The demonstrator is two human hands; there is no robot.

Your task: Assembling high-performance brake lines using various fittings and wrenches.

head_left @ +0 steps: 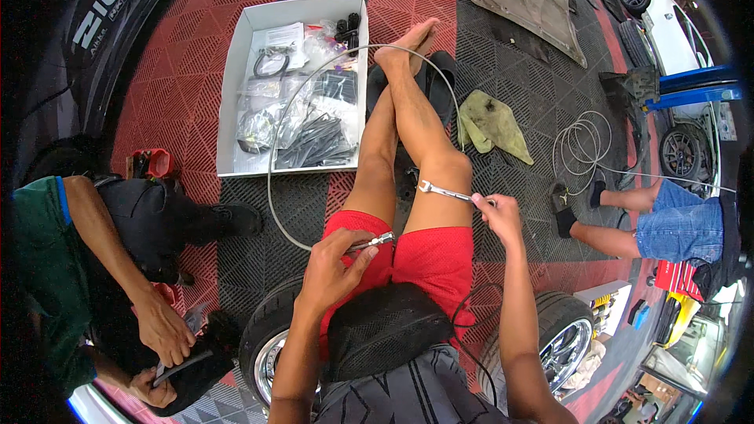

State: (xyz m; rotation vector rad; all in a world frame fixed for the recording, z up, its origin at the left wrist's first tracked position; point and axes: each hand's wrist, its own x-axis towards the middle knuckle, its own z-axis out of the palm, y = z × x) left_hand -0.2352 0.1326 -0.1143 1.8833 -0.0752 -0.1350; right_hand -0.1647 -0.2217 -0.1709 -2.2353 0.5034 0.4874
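Note:
Above my lap, my left hand (339,261) pinches a small silver metal fitting (382,239) at the end of a thin grey hose (271,188). From there the hose arcs up over the white box and comes down past my knee. My right hand (498,216) grips the handle of a silver wrench (444,191), whose open jaw points left over my thigh. Wrench and fitting are apart.
A white box (225,122) of bagged parts and black strips lies left of my legs. A dirty green cloth (493,127) and a coiled hose (583,144) are to the right. Wheels (554,345) flank me. A co-worker's hands (166,338) hold a dark strip at left; another person sits at right.

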